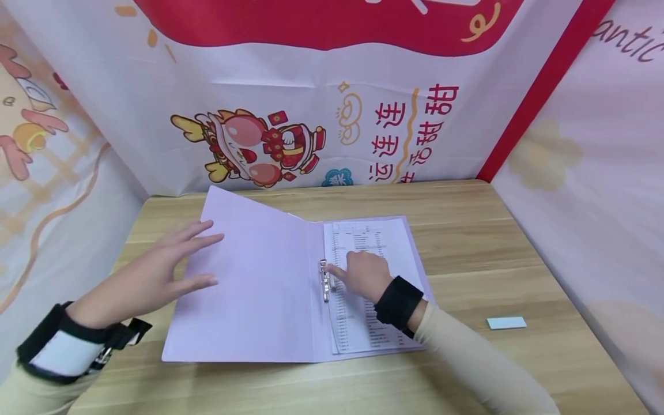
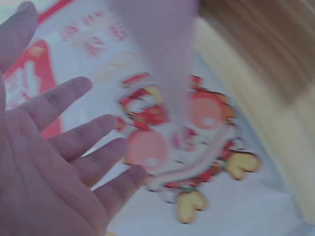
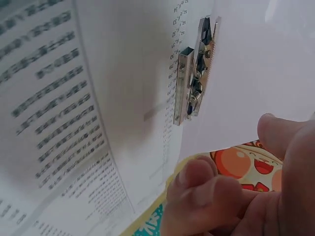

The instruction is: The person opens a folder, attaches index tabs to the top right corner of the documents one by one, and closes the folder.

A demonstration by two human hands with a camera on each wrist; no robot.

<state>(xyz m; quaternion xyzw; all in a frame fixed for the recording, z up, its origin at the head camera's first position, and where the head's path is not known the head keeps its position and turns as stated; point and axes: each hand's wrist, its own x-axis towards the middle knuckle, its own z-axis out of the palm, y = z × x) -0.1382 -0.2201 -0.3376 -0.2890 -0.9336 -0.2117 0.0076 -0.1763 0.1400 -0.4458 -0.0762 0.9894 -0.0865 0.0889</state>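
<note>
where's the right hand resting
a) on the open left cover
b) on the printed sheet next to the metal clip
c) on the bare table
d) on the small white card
b: the right hand lies on the printed sheet, index finger at the metal clip.

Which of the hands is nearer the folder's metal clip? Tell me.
Right. The right hand rests on the printed sheet with a fingertip at the metal clip; the left hand lies open at the cover's far edge.

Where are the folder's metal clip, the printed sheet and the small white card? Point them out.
metal clip [image 1: 325,280], head view, its middle.
printed sheet [image 1: 363,236], head view, upper text area.
small white card [image 1: 506,323], head view, its centre.
</note>
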